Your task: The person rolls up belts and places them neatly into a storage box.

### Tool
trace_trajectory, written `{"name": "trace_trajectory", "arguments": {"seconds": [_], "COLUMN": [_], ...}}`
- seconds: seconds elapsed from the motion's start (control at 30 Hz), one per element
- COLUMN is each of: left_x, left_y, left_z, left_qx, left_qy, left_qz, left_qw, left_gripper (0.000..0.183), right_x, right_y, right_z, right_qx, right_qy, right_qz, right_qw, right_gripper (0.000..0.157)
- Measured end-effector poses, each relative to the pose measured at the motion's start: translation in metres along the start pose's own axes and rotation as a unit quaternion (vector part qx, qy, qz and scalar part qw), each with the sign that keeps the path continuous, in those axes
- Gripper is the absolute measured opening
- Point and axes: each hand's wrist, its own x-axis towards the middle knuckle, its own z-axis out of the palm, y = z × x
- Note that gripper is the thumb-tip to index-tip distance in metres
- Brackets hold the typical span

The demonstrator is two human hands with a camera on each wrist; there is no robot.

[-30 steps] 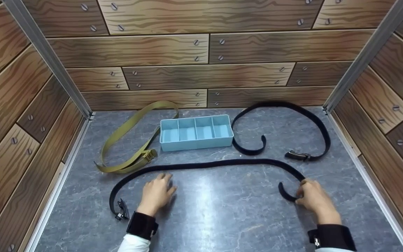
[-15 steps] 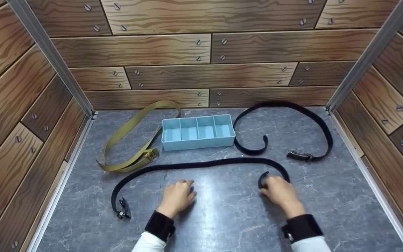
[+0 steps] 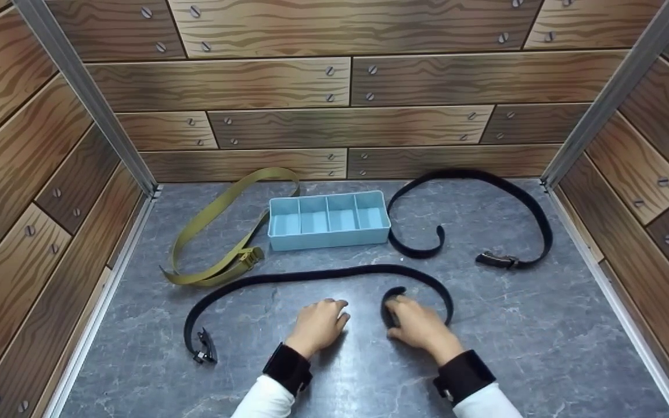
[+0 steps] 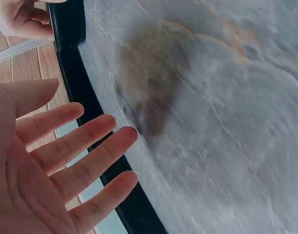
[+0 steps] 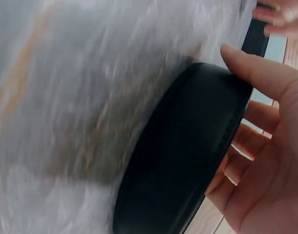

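Observation:
A long black belt (image 3: 323, 274) lies on edge across the grey surface, its buckle (image 3: 204, 348) at the left end. My right hand (image 3: 418, 325) grips the belt near its free tail, which curls up past the fingertips. In the right wrist view the thumb meets one edge of the belt (image 5: 178, 151), with the fingers behind the strap. To the left, my left hand (image 3: 317, 326) holds nothing and is apart from the belt. Its fingers (image 4: 90, 165) are spread in the left wrist view, with the belt (image 4: 139, 209) beyond them.
Behind the belt stands a light blue four-compartment box (image 3: 328, 239). An olive webbing belt (image 3: 195, 238) lies looped at its left. Another black belt (image 3: 520, 200) curves at its right. Wood-patterned walls (image 3: 288, 128) enclose the surface at the back and sides.
My right hand has carried the belt's tail leftward, tightening the bend at that end. The left hand has moved right, toward the middle. The buckle end stays in nearly the same place.

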Motion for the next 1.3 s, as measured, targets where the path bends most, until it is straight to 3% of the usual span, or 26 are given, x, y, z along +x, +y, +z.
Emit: {"name": "trace_trajectory", "arguments": {"seconds": [0.27,0.47,0.63,0.77,0.93,1.13,1.3], "left_x": [0.011,0.014,0.015,0.016,0.015,0.012,0.012], "left_y": [0.010,0.011,0.009,0.001,-0.013,-0.016,-0.016], "left_z": [0.007,0.011,0.011,0.007,0.001,0.005,0.008], "left_qx": [-0.059,-0.110,-0.116,-0.060,-0.015,-0.035,-0.051], "left_qy": [-0.026,-0.029,-0.006,0.014,0.023,0.030,0.036], "left_qz": [-0.029,-0.048,-0.055,-0.063,-0.087,-0.072,-0.080], "left_qw": [0.9975,0.9923,0.9917,0.9961,0.9959,0.9964,0.9949], "left_gripper": [0.032,0.019,0.010,0.016,0.019,0.024,0.013], "right_x": [0.000,0.002,0.001,0.000,0.000,0.001,0.000], "right_y": [-0.017,-0.023,-0.021,-0.014,-0.008,-0.010,-0.017], "right_z": [0.012,0.020,0.019,0.013,0.005,0.007,0.011], "right_qx": [-0.013,-0.007,0.019,0.024,0.030,0.024,-0.002], "right_qy": [-0.003,0.010,-0.008,-0.021,-0.002,0.003,0.038], "right_qz": [-0.120,-0.185,-0.195,-0.197,-0.180,-0.183,-0.167], "right_qw": [0.993,0.983,0.981,0.980,0.983,0.983,0.985], "right_gripper": [0.044,0.026,0.028,0.019,0.008,0.008,0.008]}}
